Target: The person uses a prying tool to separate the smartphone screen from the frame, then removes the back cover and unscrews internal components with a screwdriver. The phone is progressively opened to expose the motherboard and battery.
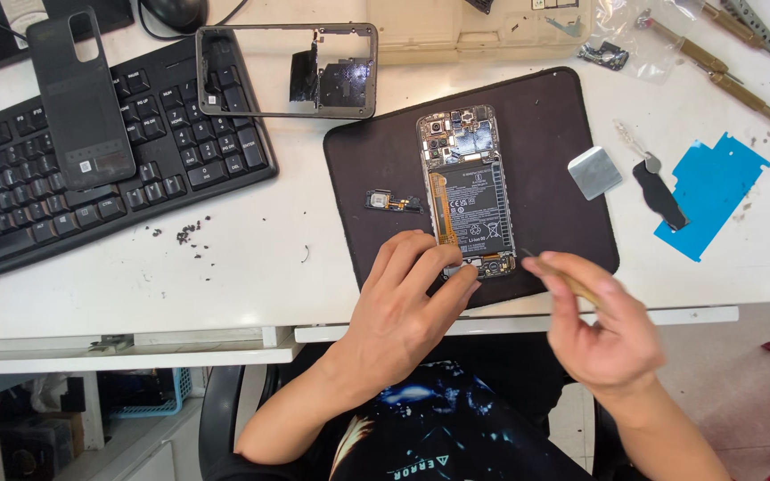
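White counter (225, 276) carries, from the left, a black keyboard (91, 169) with a phone back cover (80, 100) lying on it, an empty phone frame (287, 71), then a dark mat (545, 178). On the mat lies the opened phone (468, 189), battery showing. Left hand (403, 307) presses fingers on its lower end, grasping nothing; right hand (594, 330) pinches a thin tool (563, 278) beside that end. Work at the bottom board seems under way; steady aim matters.
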